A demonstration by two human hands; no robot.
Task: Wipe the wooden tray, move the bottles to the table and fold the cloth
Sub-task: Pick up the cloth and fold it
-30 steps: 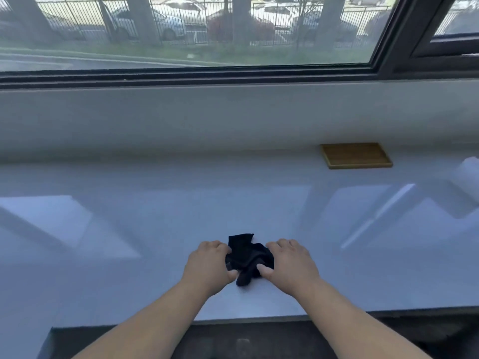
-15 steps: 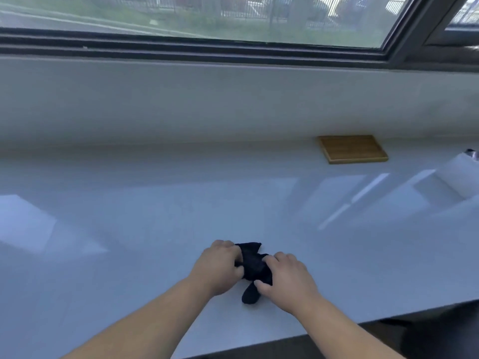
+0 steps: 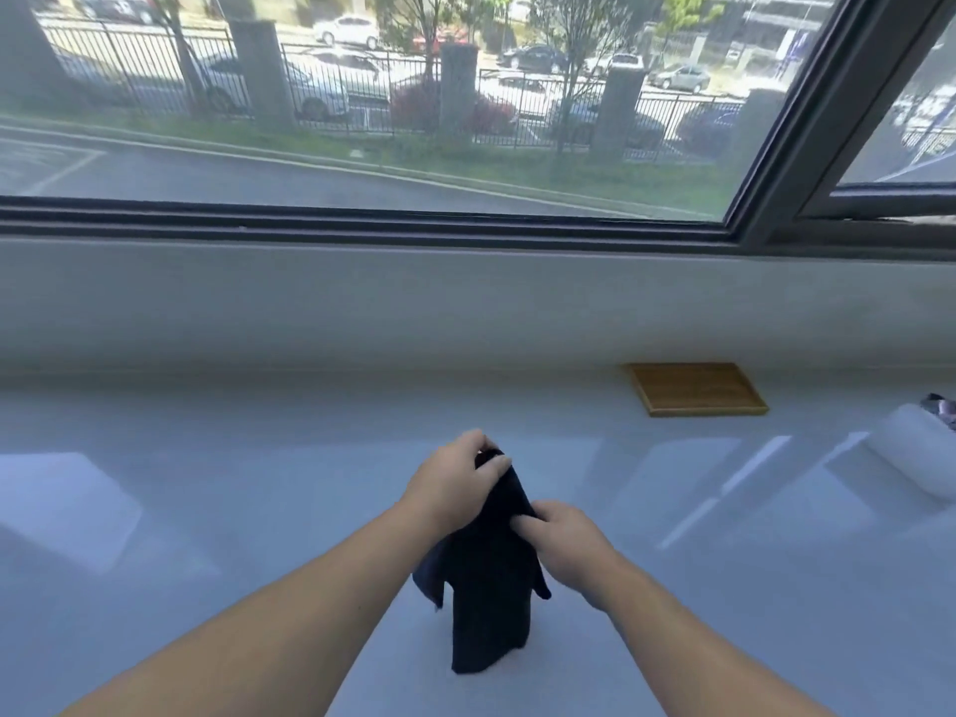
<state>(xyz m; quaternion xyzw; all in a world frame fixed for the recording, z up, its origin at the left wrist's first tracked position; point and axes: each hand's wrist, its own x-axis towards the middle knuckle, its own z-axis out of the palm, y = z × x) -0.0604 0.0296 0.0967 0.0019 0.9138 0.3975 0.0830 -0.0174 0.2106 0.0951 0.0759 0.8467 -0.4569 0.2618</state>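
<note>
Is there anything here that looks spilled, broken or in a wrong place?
Nothing stands out. The dark cloth hangs unfolded between the left hand and right hand, and the wooden tray lies flat and bare by the wall.

The soft cloth [image 3: 491, 587] in the lower middle of the frame is black and plain, with a dark blue fold at its lower left edge. The smooth glossy desk [image 3: 207, 509] is pale blue-white, with lighter patches of reflected window light. The flat rectangular wooden tray [image 3: 696, 389] in the middle right is golden brown with a fine grain. The window frame [image 3: 362, 219] across the upper part is dark grey. The wall strip [image 3: 362, 313] under it is grey-white. At the right edge lies a white roll-shaped thing [image 3: 915, 452].
</note>
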